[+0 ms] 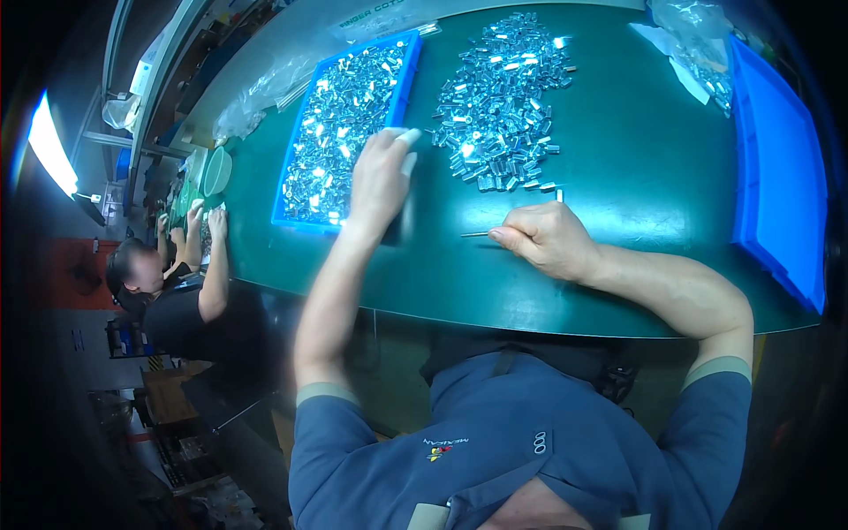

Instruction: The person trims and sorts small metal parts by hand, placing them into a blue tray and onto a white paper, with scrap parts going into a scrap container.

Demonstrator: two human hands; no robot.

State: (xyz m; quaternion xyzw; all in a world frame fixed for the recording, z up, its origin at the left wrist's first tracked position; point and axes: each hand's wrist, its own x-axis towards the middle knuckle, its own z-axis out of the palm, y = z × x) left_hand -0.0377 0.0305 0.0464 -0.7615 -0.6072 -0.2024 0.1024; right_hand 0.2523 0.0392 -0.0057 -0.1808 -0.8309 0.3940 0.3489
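Note:
My left hand reaches over the right edge of a blue tray heaped with small shiny metal pieces. White covers sit on its fingertips, and its fingers are apart with nothing visible between them. Lower on the green table, my right hand is closed around a thin metal rod, whose tip points left. One small metal piece shows just above the right knuckles. Beyond both hands spreads a loose pile of short metal cylinders.
A blue tray stands tilted at the right table edge. Clear plastic bags lie at the far right, and more plastic wrap at the far left. Left along the bench, a person in black works near a green bowl.

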